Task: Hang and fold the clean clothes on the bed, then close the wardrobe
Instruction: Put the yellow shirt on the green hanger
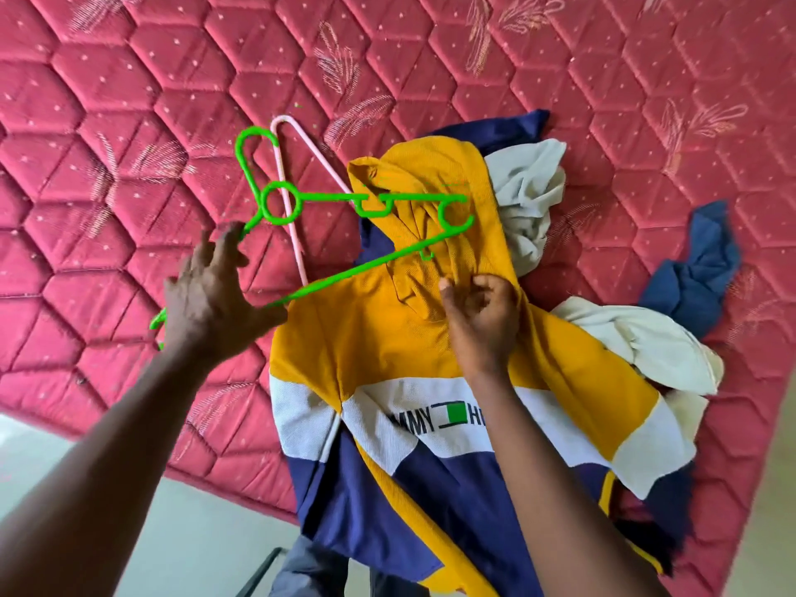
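Red quilted mattress [129, 101] fills the head view, with a heap of clothes on its right part. On top lies a yellow, white and navy polo shirt [387, 338], over a cream garment [530, 196]. The left hand [211, 303] grips a green hanger [327, 196] whose right end lies over the shirt's collar. Under it lies a pink hanger [293, 165]. The right hand [482, 321] pinches the yellow fabric near the collar.

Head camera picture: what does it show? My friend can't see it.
Two hands work over a red quilted mattress: the right hand pinches a yellow, white and navy shirt, and the left hand holds a green hanger. A pink hanger and more clothes lie nearby.
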A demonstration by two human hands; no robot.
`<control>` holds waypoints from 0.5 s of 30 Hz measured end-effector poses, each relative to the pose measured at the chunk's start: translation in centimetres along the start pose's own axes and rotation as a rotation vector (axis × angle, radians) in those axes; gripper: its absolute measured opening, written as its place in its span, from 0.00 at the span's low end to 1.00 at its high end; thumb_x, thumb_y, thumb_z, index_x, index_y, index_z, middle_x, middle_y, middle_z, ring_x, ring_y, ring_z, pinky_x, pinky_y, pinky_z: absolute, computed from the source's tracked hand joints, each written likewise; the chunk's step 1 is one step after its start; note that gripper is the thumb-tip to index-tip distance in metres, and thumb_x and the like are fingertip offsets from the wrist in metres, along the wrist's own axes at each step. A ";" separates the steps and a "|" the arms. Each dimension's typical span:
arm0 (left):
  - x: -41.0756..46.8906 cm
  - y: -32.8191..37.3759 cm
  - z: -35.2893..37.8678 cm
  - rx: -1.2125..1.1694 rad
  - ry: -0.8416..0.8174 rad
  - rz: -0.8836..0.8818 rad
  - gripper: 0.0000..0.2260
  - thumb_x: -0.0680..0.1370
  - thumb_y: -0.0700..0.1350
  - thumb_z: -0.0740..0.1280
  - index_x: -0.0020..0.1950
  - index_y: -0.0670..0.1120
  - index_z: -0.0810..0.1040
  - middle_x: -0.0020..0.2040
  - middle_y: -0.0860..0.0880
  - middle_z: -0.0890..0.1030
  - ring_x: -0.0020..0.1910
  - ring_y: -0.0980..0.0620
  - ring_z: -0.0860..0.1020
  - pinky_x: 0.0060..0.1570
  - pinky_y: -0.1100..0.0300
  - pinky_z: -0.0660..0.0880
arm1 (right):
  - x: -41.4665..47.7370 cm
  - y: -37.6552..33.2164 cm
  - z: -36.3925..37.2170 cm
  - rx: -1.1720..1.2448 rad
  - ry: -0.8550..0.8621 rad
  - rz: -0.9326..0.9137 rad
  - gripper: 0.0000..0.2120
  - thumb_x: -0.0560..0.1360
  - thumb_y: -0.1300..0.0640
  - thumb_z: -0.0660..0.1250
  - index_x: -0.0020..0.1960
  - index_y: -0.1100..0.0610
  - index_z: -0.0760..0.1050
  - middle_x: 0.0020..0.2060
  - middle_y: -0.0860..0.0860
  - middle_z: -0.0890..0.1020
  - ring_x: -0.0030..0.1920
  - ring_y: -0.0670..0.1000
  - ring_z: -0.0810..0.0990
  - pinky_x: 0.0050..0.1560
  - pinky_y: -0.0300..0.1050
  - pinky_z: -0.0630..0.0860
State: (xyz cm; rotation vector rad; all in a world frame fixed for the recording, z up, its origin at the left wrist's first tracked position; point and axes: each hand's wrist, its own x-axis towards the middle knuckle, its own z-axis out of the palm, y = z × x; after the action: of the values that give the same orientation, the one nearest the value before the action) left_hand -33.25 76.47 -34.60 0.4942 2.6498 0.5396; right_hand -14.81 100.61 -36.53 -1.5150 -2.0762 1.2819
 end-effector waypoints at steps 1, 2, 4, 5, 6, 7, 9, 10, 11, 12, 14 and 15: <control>-0.9 0.1 0.2 0.024 -0.003 -0.019 0.52 0.59 0.54 0.84 0.78 0.53 0.64 0.61 0.45 0.78 0.64 0.37 0.75 0.57 0.36 0.70 | 0.1 -0.2 0.3 -0.063 0.030 -0.026 0.15 0.76 0.49 0.76 0.56 0.56 0.78 0.41 0.45 0.79 0.39 0.42 0.77 0.39 0.37 0.73; -1.8 0.2 0.4 0.044 -0.007 -0.032 0.52 0.59 0.52 0.85 0.78 0.53 0.64 0.62 0.45 0.77 0.64 0.37 0.74 0.57 0.36 0.69 | 0.5 -0.3 0.6 -0.079 0.067 -0.026 0.12 0.77 0.53 0.75 0.55 0.58 0.80 0.42 0.47 0.80 0.41 0.46 0.77 0.41 0.42 0.73; -3.6 0.3 0.8 0.047 -0.015 -0.048 0.52 0.59 0.52 0.85 0.78 0.53 0.64 0.62 0.44 0.77 0.64 0.37 0.74 0.57 0.35 0.68 | 1.2 -0.6 0.5 0.047 0.112 0.114 0.06 0.78 0.57 0.72 0.52 0.59 0.83 0.42 0.50 0.81 0.43 0.51 0.79 0.46 0.45 0.74; -4.4 0.2 0.8 0.044 -0.012 -0.056 0.52 0.59 0.53 0.85 0.79 0.53 0.64 0.62 0.44 0.77 0.63 0.37 0.74 0.57 0.35 0.69 | 1.5 -1.0 0.2 0.161 0.114 0.214 0.03 0.78 0.57 0.72 0.48 0.56 0.84 0.41 0.50 0.82 0.44 0.53 0.80 0.48 0.49 0.77; -5.2 0.1 0.8 0.048 -0.003 -0.061 0.52 0.59 0.55 0.85 0.79 0.53 0.64 0.62 0.44 0.77 0.62 0.37 0.75 0.56 0.35 0.69 | 1.8 -0.9 -0.1 0.270 0.122 0.299 0.04 0.78 0.56 0.72 0.44 0.51 0.83 0.40 0.50 0.84 0.45 0.56 0.82 0.50 0.55 0.80; -6.0 0.2 0.6 0.058 0.009 -0.063 0.52 0.58 0.56 0.85 0.79 0.53 0.64 0.61 0.44 0.77 0.62 0.36 0.75 0.56 0.35 0.69 | 1.8 -1.0 -0.6 0.342 0.123 0.341 0.05 0.76 0.54 0.72 0.41 0.49 0.82 0.40 0.49 0.84 0.47 0.57 0.83 0.53 0.60 0.81; -7.5 0.7 0.1 0.107 0.036 -0.058 0.53 0.58 0.59 0.84 0.79 0.53 0.64 0.61 0.42 0.76 0.60 0.35 0.75 0.55 0.35 0.69 | 1.6 -0.8 -1.6 0.415 0.117 0.334 0.04 0.71 0.50 0.70 0.39 0.48 0.82 0.39 0.51 0.85 0.45 0.56 0.82 0.53 0.61 0.81; -8.1 1.0 -0.2 0.141 0.049 -0.050 0.53 0.58 0.59 0.84 0.79 0.53 0.64 0.60 0.41 0.76 0.60 0.35 0.74 0.55 0.35 0.69 | 1.4 -1.1 -2.2 0.434 0.121 0.312 0.04 0.71 0.50 0.70 0.40 0.49 0.82 0.39 0.51 0.84 0.43 0.55 0.81 0.51 0.61 0.80; -8.7 1.3 -0.6 0.173 0.061 -0.044 0.53 0.58 0.59 0.84 0.79 0.53 0.64 0.60 0.39 0.75 0.60 0.34 0.74 0.56 0.34 0.69 | 1.0 -1.7 -2.7 0.442 0.128 0.290 0.03 0.72 0.52 0.71 0.42 0.50 0.82 0.39 0.52 0.84 0.43 0.54 0.80 0.50 0.61 0.80; -9.3 1.8 -1.1 0.195 0.073 -0.040 0.52 0.59 0.58 0.84 0.79 0.53 0.64 0.60 0.39 0.75 0.60 0.34 0.74 0.56 0.34 0.69 | 0.6 -2.1 -3.3 0.443 0.134 0.266 0.02 0.75 0.55 0.71 0.45 0.51 0.83 0.41 0.52 0.84 0.44 0.54 0.81 0.51 0.60 0.80; -10.1 3.1 -2.1 0.215 0.089 -0.024 0.52 0.59 0.59 0.83 0.79 0.53 0.64 0.61 0.38 0.75 0.60 0.34 0.74 0.56 0.35 0.68 | -0.5 -3.1 -4.4 0.412 0.112 0.209 0.06 0.80 0.61 0.69 0.54 0.58 0.84 0.46 0.53 0.85 0.47 0.50 0.82 0.54 0.52 0.82; -10.4 3.9 -2.8 0.227 0.094 -0.006 0.52 0.59 0.59 0.83 0.80 0.53 0.64 0.61 0.38 0.74 0.60 0.34 0.74 0.55 0.36 0.68 | -0.9 -3.5 -4.8 0.386 0.082 0.170 0.09 0.81 0.63 0.68 0.59 0.62 0.83 0.47 0.52 0.85 0.46 0.46 0.83 0.52 0.43 0.81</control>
State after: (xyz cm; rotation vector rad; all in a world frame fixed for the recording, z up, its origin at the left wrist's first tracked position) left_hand -24.51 74.79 -27.44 0.5375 2.8179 0.2670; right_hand -13.49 101.98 -30.84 -1.5556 -1.5613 1.5445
